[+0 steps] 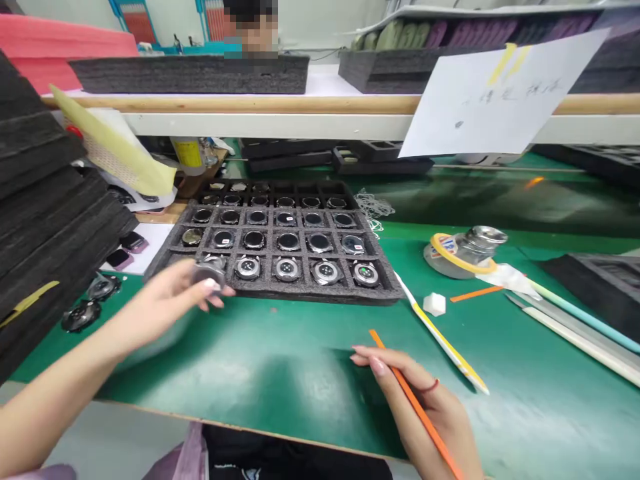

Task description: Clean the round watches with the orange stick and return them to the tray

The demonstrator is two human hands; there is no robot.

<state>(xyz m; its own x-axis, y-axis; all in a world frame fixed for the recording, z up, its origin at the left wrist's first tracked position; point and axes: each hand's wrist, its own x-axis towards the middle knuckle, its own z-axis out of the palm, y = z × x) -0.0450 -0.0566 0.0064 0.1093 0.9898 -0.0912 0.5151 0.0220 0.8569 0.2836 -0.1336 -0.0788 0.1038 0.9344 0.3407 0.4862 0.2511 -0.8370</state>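
Observation:
My left hand (pixel 183 290) grips a round dark watch case (pixel 209 270) between thumb and fingers, at the near left corner of a black foam tray (pixel 320 293). Rows of round watch cases sit in the tray's compartments; those in the nearest row, such as one watch case (pixel 287 269), lie back side up. In my right hand (pixel 425 400) is a thin orange stick (pixel 417 407), held like a pen above the green bench, its tip pointing up and away from me. Two loose watch cases (pixel 83 315) lie left of my left forearm.
Stacked black foam (pixel 45 180) rises on the left. To the right are a glass jar (pixel 465 250) with a yellow band, a white cube (pixel 434 304), a yellow-white stick (pixel 445 343) and tweezers (pixel 575 327). A shelf (pixel 280 125) with a hanging paper (pixel 500 93) spans the back; a person is beyond.

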